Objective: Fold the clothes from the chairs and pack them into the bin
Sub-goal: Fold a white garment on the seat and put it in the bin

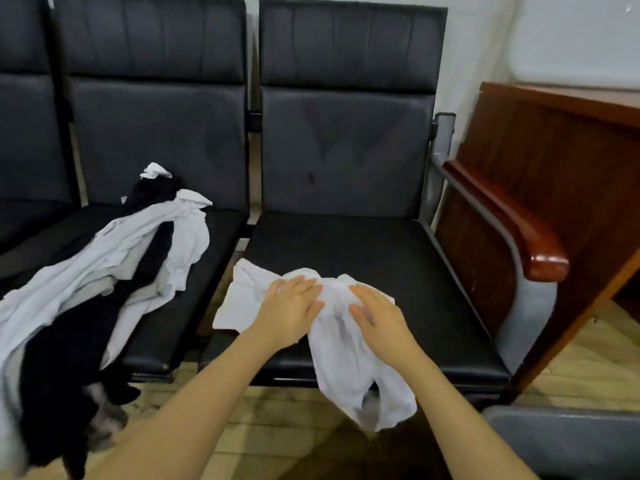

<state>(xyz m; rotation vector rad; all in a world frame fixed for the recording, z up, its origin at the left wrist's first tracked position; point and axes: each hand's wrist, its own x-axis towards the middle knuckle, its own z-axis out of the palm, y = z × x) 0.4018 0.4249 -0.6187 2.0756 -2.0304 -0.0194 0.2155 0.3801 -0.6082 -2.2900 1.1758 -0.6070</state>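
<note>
under both hands lies the black chair seat [398, 271], and to the left of the left hand a pile of white and black clothes [114, 271] waits on the next seat. the white garment [349, 358] is crumpled beneath the palms, one end hanging over the seat edge toward the person. i think it should be smoothed outward before folding; the left hand [289, 311] and right hand [377, 318] press flat on it, fingers spread.
</note>
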